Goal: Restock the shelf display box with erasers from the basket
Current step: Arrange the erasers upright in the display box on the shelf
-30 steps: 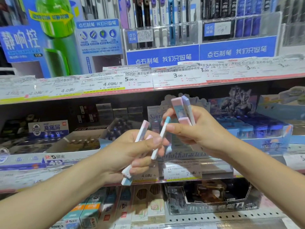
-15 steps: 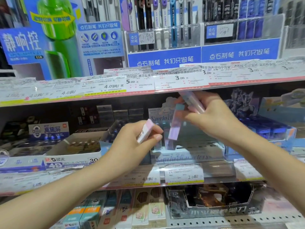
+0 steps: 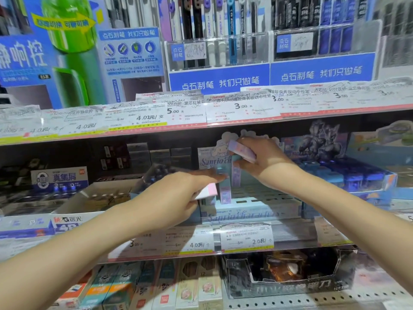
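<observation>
A pale blue display box (image 3: 252,210) with slotted dividers sits on the middle shelf. My right hand (image 3: 266,159) reaches over it, gripping a lilac and pink eraser (image 3: 242,151) and steadying a purple eraser (image 3: 235,174) that stands upright in the box. A blue eraser (image 3: 224,186) stands upright beside it at the box's left end. My left hand (image 3: 176,195) holds a white and pink eraser (image 3: 206,191) at the box's left front corner, its index finger stretched toward the blue eraser. The basket is out of view.
An open white eraser carton (image 3: 73,201) stands left of the display box, and a blue box of dark blue items (image 3: 366,177) right of it. Price labels (image 3: 245,238) line the shelf edge. Pen racks (image 3: 219,54) fill the shelf above; boxed goods (image 3: 288,274) sit below.
Both hands have moved forward and down into the display box. The purple and blue erasers now stand upright in the box, and my left hand has dropped to the box's left corner.
</observation>
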`<state>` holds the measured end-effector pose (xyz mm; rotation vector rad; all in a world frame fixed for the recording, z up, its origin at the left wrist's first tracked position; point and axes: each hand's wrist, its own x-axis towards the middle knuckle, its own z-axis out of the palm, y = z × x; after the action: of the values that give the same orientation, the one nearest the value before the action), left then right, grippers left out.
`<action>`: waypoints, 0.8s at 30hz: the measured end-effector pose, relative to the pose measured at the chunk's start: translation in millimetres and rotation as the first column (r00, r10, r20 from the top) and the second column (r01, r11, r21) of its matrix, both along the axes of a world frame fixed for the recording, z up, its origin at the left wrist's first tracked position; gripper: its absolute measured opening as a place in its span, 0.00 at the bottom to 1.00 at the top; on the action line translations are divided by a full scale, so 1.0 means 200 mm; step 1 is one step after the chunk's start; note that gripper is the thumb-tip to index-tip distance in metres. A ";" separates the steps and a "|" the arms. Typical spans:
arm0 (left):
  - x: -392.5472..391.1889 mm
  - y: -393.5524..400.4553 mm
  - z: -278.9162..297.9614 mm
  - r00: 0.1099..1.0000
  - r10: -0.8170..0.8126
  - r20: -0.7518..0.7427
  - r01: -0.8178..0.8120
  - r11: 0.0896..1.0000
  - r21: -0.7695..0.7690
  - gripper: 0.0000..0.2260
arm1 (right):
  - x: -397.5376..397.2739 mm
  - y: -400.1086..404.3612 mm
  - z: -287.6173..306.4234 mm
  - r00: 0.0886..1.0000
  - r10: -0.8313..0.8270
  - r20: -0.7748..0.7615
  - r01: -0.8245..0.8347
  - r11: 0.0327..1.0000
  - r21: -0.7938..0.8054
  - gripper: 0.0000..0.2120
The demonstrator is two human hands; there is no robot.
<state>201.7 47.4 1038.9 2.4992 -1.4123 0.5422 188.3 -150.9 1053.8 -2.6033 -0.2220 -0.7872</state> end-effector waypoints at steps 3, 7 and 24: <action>0.02 0.01 0.01 0.999 0.004 -0.035 -0.002 0.998 0.062 0.29 | 0.02 0.00 -0.02 1.000 0.023 -0.012 -0.022 0.998 0.064 0.09; 0.03 0.01 0.01 0.998 0.022 -0.066 -0.017 0.997 0.074 0.27 | 0.03 -0.01 -0.03 0.997 0.042 -0.067 -0.036 0.996 0.082 0.08; 0.02 0.01 0.02 0.995 0.077 -0.067 -0.073 0.995 0.068 0.18 | -0.02 0.01 -0.06 0.969 -0.077 -0.234 0.034 0.982 -0.184 0.18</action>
<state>206.0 49.9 1043.2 2.6043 -1.3363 0.4252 184.7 -148.2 1042.3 -2.8555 -0.1550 -0.4806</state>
